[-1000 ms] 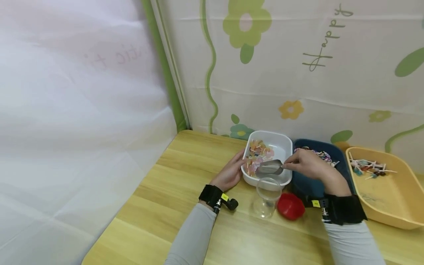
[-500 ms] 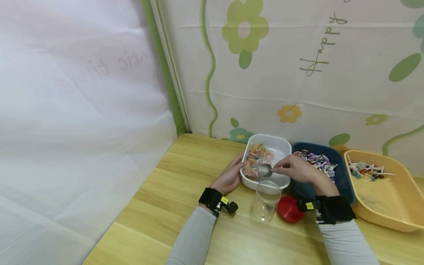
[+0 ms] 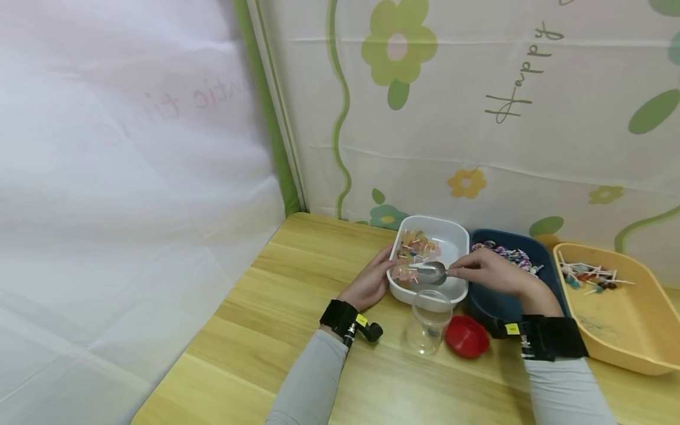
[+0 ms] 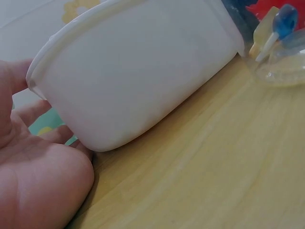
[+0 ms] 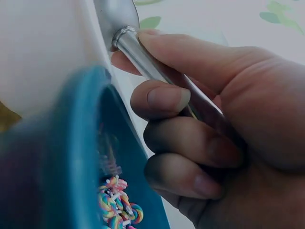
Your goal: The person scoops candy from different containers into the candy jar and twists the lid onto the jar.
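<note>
My left hand (image 3: pixel 369 283) holds the left side of a white bin (image 3: pixel 461 236), thumb at the rim and fingers against the outer wall (image 4: pixel 128 81). Small orange and pink translucent lollipops (image 3: pixel 417 243) lie in the bin's left part. My right hand (image 3: pixel 491 271) grips a metal scoop by its handle (image 5: pixel 150 62), with its fingers curled round it. The scoop's bowl (image 3: pixel 432 273) is inside the white bin beside the candies, and a pale stick shows across it. A clear plastic cup (image 3: pixel 425 336) stands in front of the bin; a blue lollipop (image 4: pixel 285 21) shows in it.
A red lid (image 3: pixel 467 336) lies right of the cup. A dark blue bin (image 3: pixel 547 260) of rainbow swirl lollipops (image 5: pixel 114 205) sits under my right forearm. Beyond it stands a yellow bin (image 3: pixel 627 319) with several stick lollipops (image 3: pixel 595 274). A printed curtain hangs behind.
The right hand pushed the scoop left into the candies, then drew it back slightly right; a pale stick now shows across its bowl. The left hand stays at the bin's side.
</note>
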`<action>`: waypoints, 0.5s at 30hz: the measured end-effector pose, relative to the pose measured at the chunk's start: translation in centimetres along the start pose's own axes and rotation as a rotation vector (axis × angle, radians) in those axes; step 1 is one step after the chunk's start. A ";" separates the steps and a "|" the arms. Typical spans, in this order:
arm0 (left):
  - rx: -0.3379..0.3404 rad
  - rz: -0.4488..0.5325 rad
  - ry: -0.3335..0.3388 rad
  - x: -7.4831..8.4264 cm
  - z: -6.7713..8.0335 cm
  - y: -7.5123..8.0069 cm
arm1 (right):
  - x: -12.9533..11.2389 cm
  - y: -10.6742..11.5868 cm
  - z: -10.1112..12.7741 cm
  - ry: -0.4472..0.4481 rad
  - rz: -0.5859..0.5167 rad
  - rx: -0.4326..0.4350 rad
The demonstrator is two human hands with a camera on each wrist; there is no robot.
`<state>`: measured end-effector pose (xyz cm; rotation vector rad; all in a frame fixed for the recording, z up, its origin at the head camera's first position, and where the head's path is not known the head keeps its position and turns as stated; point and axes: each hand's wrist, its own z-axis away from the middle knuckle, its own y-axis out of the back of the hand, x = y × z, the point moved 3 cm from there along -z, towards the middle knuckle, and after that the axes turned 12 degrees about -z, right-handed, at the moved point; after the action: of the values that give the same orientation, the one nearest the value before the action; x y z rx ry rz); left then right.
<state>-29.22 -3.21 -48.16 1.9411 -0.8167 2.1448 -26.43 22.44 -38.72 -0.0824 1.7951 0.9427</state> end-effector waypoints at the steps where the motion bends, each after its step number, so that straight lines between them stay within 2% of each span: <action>1: 0.003 0.000 0.003 0.0 0.0 0.0 | 0.1 0.2 0.1 -0.011 -0.002 0.010; 7: 0.014 0.016 0.002 0.0 -0.1 0.0 | 0.2 0.6 0.7 -0.061 -0.038 0.048; 15: -0.019 -0.006 -0.013 0.1 0.1 -0.1 | 0.7 0.7 0.7 -0.077 -0.068 0.053</action>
<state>-29.15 -3.18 -48.08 1.9486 -0.8290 2.1153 -26.52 23.65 -38.96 -0.0726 1.7344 0.8390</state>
